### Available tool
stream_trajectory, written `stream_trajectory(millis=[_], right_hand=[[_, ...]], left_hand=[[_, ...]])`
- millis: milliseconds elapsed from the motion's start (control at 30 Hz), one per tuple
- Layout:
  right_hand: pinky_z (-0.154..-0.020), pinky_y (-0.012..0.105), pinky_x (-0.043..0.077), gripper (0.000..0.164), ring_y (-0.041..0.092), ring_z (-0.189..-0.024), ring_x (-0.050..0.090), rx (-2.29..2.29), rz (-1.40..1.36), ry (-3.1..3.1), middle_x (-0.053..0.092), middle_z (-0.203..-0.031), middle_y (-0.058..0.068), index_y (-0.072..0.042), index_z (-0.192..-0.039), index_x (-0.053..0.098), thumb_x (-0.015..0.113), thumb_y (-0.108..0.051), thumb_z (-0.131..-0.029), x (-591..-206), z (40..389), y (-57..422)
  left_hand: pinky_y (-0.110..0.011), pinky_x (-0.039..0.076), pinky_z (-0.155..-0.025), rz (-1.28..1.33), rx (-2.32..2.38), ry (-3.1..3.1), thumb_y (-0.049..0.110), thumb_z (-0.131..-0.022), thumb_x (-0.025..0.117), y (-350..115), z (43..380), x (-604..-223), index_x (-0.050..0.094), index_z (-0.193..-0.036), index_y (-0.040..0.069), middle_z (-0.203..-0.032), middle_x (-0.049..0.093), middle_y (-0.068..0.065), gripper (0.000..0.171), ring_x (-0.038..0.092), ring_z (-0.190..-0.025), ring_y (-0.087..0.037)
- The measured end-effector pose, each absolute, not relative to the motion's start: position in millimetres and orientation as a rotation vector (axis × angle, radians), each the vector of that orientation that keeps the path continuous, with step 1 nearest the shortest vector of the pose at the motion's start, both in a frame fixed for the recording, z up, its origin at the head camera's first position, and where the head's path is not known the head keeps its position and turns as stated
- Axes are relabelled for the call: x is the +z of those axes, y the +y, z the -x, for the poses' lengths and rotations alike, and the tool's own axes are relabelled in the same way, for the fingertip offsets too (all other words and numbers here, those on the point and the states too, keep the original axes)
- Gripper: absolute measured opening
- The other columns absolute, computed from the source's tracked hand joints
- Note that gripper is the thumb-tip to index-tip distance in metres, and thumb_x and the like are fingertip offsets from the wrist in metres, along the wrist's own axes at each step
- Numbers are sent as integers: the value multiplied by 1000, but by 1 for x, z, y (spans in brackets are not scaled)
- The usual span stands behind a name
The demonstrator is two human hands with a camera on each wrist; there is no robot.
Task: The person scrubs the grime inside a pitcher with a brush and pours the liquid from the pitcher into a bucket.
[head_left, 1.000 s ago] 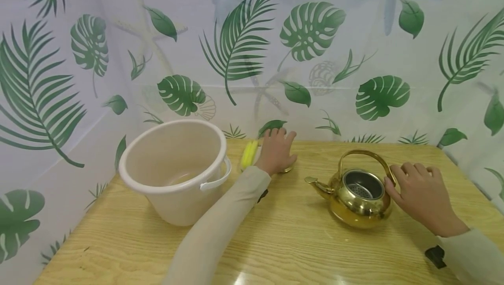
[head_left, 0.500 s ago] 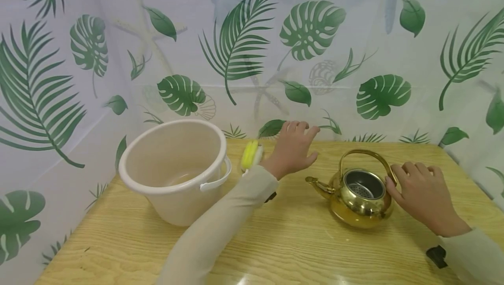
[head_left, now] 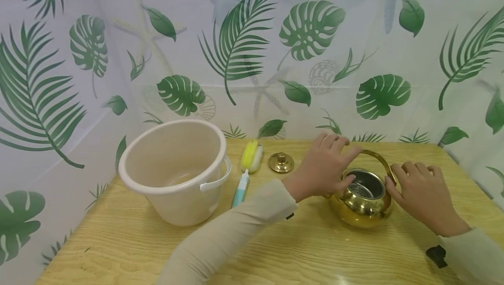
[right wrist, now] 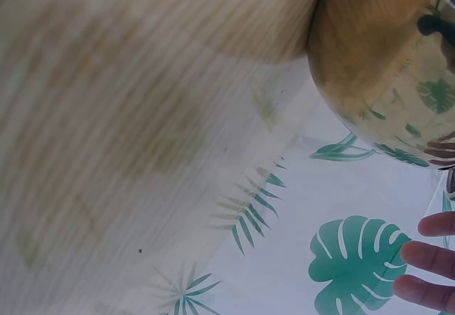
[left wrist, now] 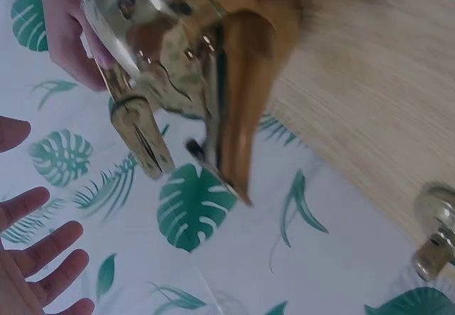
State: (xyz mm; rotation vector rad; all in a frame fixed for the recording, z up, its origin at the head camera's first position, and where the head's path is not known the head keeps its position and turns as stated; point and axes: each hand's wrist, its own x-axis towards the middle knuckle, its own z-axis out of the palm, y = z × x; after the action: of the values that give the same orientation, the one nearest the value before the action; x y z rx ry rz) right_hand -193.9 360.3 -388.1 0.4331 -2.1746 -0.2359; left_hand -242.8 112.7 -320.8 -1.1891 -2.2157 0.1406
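A gold-coloured metal kettle [head_left: 360, 208], lidless with a strainer in its mouth, stands on the wooden table. My right hand [head_left: 423, 197] is at the right foot of its arched handle [head_left: 376, 156], which lies between thumb and fingers. Over the left side of the kettle hovers my left hand [head_left: 324, 164], its fingers loosely spread and holding nothing; it hides the spout in the head view. The left wrist view shows that spout [left wrist: 242, 109] and the spread left fingers [left wrist: 53, 247] apart from the handle. Farther left lies the kettle's knobbed lid [head_left: 281, 162].
A cream bucket [head_left: 177, 206] with a white bail handle stands on the left. Beside it lies a bottle brush [head_left: 250, 156] with a yellow and white sponge head; the forearm covers its handle's lower end. A leaf-patterned sheet [head_left: 244, 35] hangs behind the table [head_left: 130, 250].
My left hand has moved right, from over the lid to above the kettle's spout side. The lid and more of the brush have come into view. The right hand has stayed at the handle.
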Motion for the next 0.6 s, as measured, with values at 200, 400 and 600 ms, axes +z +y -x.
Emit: stream_trajectory(millis=[200,400,600], right_hand=[[-64,57,43,70,41,-67,58,-243,-420,-2202,60,-74,22,4,-89,60,16,-49,-98,-389,193,361],[-64,57,43,72,41,-67,58,-270,-422,-2218,60,-74,23,4,-89,60,15,-50,-98,-388,193,362],[-62,56,43,71,40,-66,57,-267,-433,-2219,60,-73,22,4,-88,60,14,-48,-99,-388,192,361]], left_hand=[[-34,36,-105,1310,210,-2207,55,-87,48,122,223,-324,46,-133,28,-127,53,3,54,49,-118,-15],[-33,37,-103,1429,281,-2204,53,-91,43,131,207,-334,41,-137,28,-125,51,5,53,50,-115,-14],[-31,36,-102,1475,324,-2220,54,-92,42,136,200,-343,41,-137,29,-129,51,6,52,49,-120,-13]])
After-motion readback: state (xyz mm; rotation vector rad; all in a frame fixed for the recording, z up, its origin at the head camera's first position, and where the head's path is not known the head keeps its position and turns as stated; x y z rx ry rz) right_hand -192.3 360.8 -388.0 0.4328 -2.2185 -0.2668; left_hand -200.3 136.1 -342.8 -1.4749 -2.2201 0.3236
